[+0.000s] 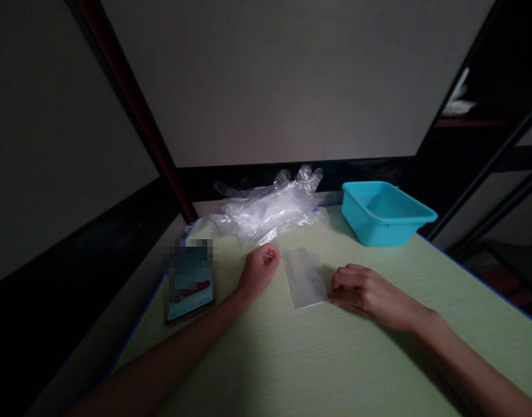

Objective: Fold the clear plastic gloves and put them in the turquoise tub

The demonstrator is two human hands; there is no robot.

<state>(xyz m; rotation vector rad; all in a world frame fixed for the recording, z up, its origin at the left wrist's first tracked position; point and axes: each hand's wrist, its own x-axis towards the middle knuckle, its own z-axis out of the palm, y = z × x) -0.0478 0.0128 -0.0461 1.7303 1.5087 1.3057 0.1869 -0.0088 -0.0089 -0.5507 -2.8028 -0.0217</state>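
Observation:
A small, flat, see-through plastic bag lies on the table between my hands. My right hand pinches its near right corner between thumb and fingers. My left hand is closed, fingers curled in, close to the bag's far left corner; what it holds, if anything, is hidden. Just beyond the left hand is a heap of clear disposable plastic gloves, some fingers sticking up at the back. A small whitish folded piece shows at the heap's front edge, right behind my left hand.
A turquoise plastic basin stands at the back right of the pale green table. On the left lies a phone, partly blurred out. Behind the table rises a pale panel; a dark shelf is at the far right.

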